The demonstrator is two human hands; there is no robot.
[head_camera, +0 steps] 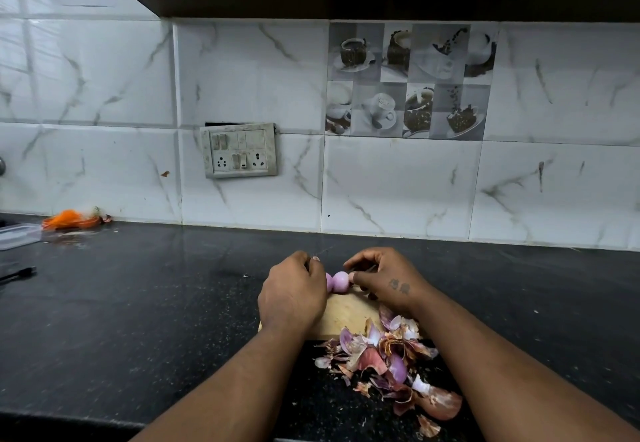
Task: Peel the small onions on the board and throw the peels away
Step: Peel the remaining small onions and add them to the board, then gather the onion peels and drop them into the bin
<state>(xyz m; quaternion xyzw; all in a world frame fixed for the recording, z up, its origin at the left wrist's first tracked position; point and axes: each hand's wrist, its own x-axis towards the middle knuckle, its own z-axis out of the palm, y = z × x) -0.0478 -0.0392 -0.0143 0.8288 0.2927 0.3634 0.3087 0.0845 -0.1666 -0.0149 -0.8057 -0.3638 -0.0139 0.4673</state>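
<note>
I see both hands at the far edge of the wooden board [346,313], fingers curled. The left hand [294,294] grips one end of a peeled pink onion [337,281] and the right hand [384,279] pinches the other. Peels [384,355] spill over the board's near right edge onto the black counter [138,303] (which runs wide to the board's left).

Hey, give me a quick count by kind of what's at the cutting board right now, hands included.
Hands: 2, left hand and right hand
Peeled onion bulbs showing between them: 2
Cutting board: 1
Peel pile: 1
Total: 6
</note>
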